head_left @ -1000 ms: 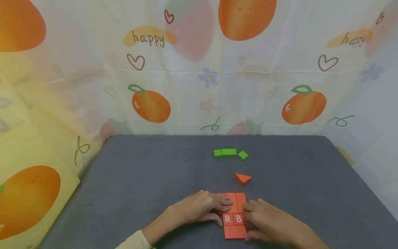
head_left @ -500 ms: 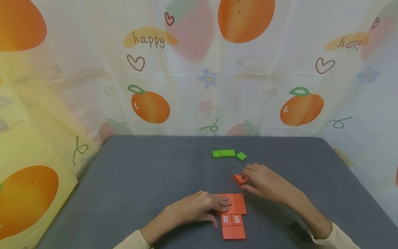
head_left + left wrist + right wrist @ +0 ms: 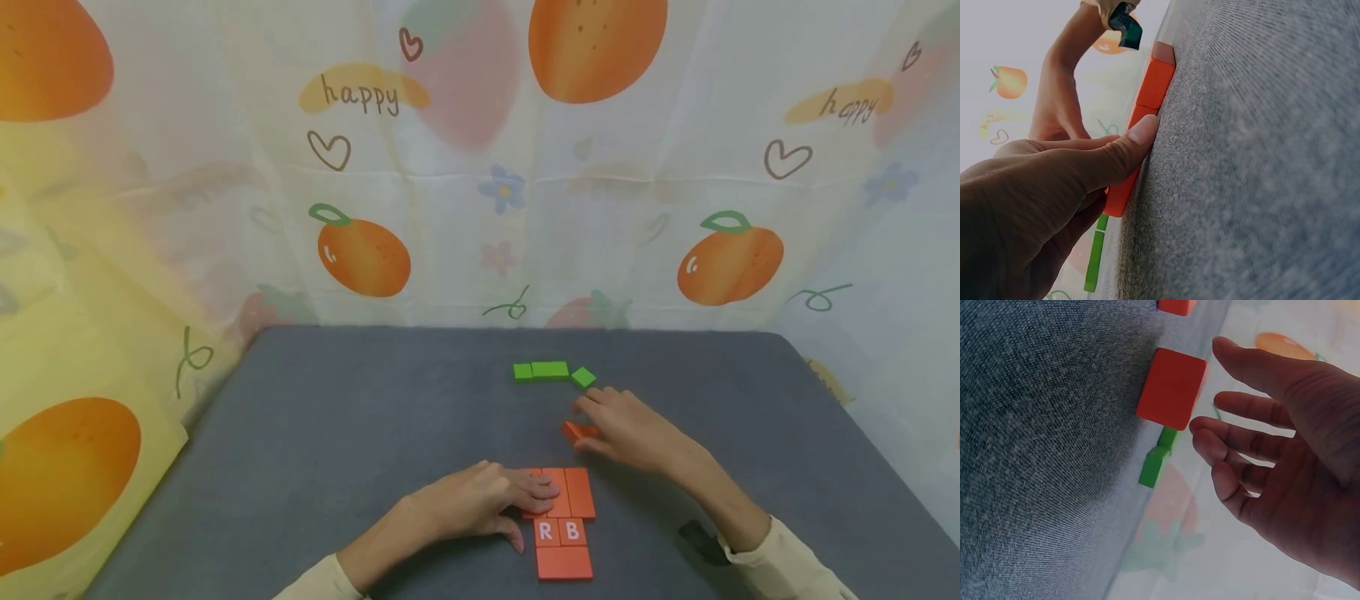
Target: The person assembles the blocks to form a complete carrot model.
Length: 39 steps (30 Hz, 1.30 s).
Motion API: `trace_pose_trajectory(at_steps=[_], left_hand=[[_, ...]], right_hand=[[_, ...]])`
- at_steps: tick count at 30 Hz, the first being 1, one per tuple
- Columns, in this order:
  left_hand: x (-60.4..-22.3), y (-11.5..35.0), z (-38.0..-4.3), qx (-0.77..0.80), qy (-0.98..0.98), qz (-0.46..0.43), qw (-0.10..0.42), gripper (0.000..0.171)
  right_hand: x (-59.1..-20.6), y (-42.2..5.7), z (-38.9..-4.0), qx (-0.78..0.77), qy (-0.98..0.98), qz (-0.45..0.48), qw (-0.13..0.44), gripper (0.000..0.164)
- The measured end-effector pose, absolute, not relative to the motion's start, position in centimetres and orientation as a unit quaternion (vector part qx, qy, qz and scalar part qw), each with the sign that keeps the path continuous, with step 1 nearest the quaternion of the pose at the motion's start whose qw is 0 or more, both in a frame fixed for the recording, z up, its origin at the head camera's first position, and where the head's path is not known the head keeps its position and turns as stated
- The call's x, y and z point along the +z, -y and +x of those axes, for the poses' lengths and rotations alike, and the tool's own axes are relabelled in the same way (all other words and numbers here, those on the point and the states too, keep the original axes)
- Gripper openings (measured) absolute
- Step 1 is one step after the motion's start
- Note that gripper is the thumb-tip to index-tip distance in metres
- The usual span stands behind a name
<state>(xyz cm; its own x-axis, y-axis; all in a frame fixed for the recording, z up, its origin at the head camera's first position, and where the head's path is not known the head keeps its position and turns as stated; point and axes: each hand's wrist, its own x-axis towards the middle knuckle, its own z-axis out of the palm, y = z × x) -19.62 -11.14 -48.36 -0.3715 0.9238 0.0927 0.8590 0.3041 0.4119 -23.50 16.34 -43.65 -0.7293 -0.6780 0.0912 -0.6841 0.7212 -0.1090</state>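
Several flat orange-red blocks form a joined shape on the dark table, with letter blocks reading R (image 3: 545, 531) and B (image 3: 573, 531) in it and a wide rectangular block (image 3: 564, 562) at the near end. My left hand (image 3: 480, 502) rests its fingers on the upper left blocks; in the left wrist view its thumb (image 3: 1113, 159) lies along the blocks' side. Beyond the shape is a loose orange-red triangular block (image 3: 577, 432), partly covered by my right hand (image 3: 626, 427). In the right wrist view, that block's broad face (image 3: 1172, 389) stands apart from the loosely bent fingers.
At the far side of the table (image 3: 375, 400) lie a small green block (image 3: 522, 372), a long green one (image 3: 550, 371) and a turned green square (image 3: 583, 377). A fruit-printed curtain (image 3: 450, 192) hangs behind the table's back edge.
My right hand has left the right side of the joined blocks and moved forward to the triangular block, which has turned slightly. My left hand stays on the blocks.
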Motion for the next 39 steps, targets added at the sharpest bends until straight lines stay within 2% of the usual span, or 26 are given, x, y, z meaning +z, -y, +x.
trace_pose_trajectory(at_steps=[13, 25, 39], left_hand=[[-48.3, 11.0, -19.5, 0.198, -0.807, 0.549, 0.09, 0.061], [-48.2, 11.1, -19.5, 0.189, -0.808, 0.553, 0.08, 0.061], [-48.4, 11.1, -19.4, 0.192, -0.81, 0.547, 0.087, 0.062]], right_hand=[[-44.1, -16.1, -23.8, 0.042, 0.93, 0.363, 0.022, 0.024], [-44.2, -16.2, -23.5, 0.028, 0.925, 0.375, 0.043, 0.023], [-41.9, -16.7, -20.2, 0.04, 0.919, 0.386, 0.073, 0.018]])
